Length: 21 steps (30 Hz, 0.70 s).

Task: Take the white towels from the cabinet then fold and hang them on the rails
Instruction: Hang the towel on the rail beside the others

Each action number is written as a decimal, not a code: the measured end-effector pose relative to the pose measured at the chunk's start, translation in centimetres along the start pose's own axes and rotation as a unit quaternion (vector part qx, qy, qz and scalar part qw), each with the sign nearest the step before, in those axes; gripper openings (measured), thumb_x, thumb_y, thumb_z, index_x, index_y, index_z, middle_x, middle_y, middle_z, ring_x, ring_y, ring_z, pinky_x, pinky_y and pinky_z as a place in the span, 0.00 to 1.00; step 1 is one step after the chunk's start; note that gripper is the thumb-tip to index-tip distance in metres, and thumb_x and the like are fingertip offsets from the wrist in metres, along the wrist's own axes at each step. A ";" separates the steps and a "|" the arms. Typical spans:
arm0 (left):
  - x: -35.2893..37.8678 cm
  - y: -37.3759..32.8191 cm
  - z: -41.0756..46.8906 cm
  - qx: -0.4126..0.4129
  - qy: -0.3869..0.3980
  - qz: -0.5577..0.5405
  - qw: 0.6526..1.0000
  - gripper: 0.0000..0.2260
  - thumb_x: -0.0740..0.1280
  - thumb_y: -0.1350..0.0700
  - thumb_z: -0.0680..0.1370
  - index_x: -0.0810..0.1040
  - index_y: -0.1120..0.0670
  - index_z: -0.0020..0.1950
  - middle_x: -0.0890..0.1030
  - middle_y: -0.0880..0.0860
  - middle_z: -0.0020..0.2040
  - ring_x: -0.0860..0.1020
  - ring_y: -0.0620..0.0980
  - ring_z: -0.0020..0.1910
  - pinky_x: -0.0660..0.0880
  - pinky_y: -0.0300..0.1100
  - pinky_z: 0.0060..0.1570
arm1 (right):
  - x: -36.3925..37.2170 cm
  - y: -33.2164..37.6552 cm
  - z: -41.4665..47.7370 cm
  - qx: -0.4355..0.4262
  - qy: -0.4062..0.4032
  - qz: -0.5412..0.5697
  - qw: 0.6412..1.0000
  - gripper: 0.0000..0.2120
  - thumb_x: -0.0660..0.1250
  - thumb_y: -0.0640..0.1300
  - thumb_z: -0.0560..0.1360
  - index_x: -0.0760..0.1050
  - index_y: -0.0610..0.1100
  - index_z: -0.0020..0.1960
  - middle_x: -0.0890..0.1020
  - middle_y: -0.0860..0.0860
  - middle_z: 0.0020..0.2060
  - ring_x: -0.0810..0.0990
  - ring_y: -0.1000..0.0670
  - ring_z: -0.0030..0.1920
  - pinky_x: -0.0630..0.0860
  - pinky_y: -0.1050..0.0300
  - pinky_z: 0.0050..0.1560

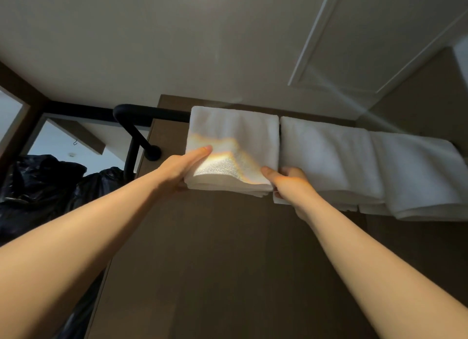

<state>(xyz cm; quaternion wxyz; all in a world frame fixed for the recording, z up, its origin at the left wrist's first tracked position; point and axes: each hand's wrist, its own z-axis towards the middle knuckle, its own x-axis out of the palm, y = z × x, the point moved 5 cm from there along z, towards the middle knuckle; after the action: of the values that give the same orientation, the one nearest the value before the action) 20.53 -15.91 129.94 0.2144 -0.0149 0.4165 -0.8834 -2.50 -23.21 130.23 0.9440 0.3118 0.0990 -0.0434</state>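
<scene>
On rail [162,114], towel [233,131] — fingers [202,150] pinching both edges

Only arms show here: left forearm [88,212] and right forearm [367,250] both bare right to the picture's edge, left hand [186,165] and right hand [291,184] bare too, thumbnails short and plain.

On black rail [162,113]: three folded white towels [324,156], side by side.
</scene>
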 end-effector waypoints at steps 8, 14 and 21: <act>-0.3 0.1 -1.3 0.049 -0.090 0.094 0.990 0.34 0.68 0.30 0.58 0.80 0.60 0.45 0.80 0.56 0.40 0.77 0.51 0.36 0.71 0.37 0.33 | 1.1 -1.1 0.2 -0.020 -0.014 0.054 0.998 0.13 0.62 0.47 0.81 0.73 0.39 0.59 0.81 0.42 0.53 0.82 0.51 0.31 0.76 0.64 0.29; -0.9 0.5 -1.5 0.064 -0.096 0.079 0.990 0.37 0.71 0.27 0.56 0.80 0.58 0.47 0.76 0.57 0.40 0.73 0.50 0.34 0.68 0.41 0.35 | 0.6 -1.7 0.2 -0.018 -0.030 0.073 0.997 0.22 0.65 0.49 0.79 0.72 0.34 0.66 0.80 0.40 0.57 0.79 0.57 0.26 0.76 0.67 0.29; -0.7 0.8 -2.1 0.036 -0.055 -0.037 0.997 0.42 0.76 0.41 0.58 0.74 0.70 0.61 0.78 0.63 0.50 0.81 0.53 0.37 0.70 0.51 0.49 | 1.3 -2.4 0.0 0.024 -0.005 0.077 0.997 0.21 0.66 0.54 0.78 0.75 0.40 0.62 0.80 0.45 0.58 0.79 0.47 0.55 0.75 0.49 0.61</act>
<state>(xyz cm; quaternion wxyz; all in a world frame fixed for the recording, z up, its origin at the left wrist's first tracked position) 21.05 -14.54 128.08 0.2048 -0.0707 0.3714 -0.9029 -1.58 -25.13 128.55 0.9373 0.3406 0.0693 0.0255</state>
